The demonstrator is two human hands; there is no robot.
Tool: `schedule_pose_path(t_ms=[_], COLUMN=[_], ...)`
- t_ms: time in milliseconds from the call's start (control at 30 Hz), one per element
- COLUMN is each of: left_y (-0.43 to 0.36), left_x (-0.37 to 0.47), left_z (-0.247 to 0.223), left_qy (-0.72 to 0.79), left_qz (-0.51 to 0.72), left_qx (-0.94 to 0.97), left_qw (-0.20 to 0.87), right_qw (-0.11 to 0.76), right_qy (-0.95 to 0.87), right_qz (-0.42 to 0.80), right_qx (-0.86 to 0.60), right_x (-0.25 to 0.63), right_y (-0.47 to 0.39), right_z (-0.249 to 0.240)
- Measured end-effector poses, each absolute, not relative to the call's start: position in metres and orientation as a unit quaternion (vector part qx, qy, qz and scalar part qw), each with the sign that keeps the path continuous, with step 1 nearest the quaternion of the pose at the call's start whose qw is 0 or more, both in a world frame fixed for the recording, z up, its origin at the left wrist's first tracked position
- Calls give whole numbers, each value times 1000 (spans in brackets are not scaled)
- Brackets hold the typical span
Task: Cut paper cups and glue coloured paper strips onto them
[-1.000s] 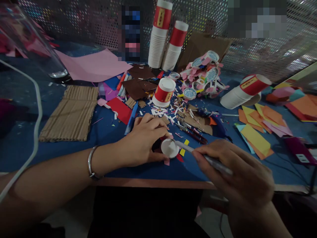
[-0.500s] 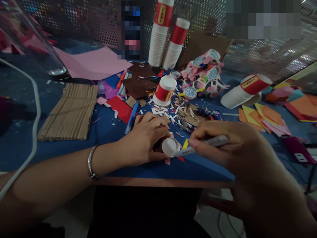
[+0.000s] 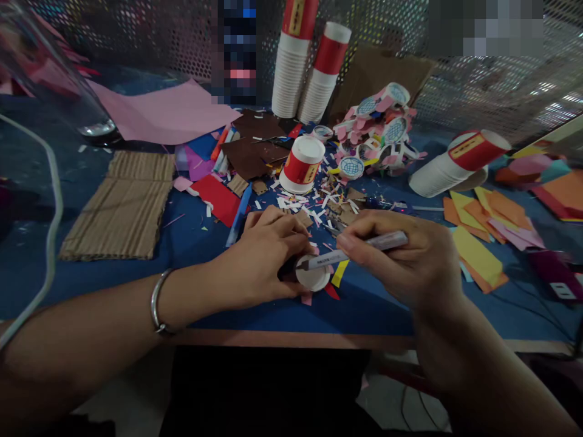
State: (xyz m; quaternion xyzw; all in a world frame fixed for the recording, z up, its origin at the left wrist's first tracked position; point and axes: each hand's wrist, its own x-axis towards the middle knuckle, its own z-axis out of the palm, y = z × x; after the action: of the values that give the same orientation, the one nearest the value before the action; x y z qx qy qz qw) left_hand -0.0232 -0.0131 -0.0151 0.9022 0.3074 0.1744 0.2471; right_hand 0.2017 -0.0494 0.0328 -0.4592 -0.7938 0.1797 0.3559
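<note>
My left hand (image 3: 271, 255), with a silver bangle at the wrist, lies closed round the side of a small cut-down paper cup (image 3: 314, 279). Its round white base faces up, and my palm hides its left side. A grey-white marker (image 3: 355, 250) is pinched in my right hand (image 3: 405, 258). The marker's dark tip is at the left part of the white base; whether it touches cannot be made out. Pink, red and yellow paper bits show round the cup. Just beyond my hands stands an upside-down red-and-white paper cup (image 3: 303, 167).
Paper scraps (image 3: 314, 209) litter the table behind my hands. Corrugated cardboard (image 3: 122, 206) lies left, beside a white cable (image 3: 54, 182). Tall cup stacks (image 3: 291, 79) stand at the back, near a pile of decorated cup bases (image 3: 378, 133). Coloured paper pieces (image 3: 478, 255) lie right.
My right hand has moved left, bringing the marker's tip from the right edge of the white base across to its left part. My left hand keeps its hold. The view has shifted slightly.
</note>
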Motion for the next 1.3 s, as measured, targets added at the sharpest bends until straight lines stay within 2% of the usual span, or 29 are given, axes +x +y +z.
schedule_pose_path(t_ms=[333, 1000, 1300], left_y=[-13, -13, -10], left_x=[-23, -23, -23], left_z=[-10, -10, -9], left_qy=[322, 314, 313], left_qz=[145, 147, 130], left_qx=[900, 901, 904], left_qw=[257, 260, 261], right_qw=[388, 318, 312], right_qy=[-808, -847, -833], right_qz=[153, 190, 221], right_qx=[-416, -381, -399], right_x=[207, 215, 221], right_y=[-52, -53, -54], right_z=[32, 42, 42])
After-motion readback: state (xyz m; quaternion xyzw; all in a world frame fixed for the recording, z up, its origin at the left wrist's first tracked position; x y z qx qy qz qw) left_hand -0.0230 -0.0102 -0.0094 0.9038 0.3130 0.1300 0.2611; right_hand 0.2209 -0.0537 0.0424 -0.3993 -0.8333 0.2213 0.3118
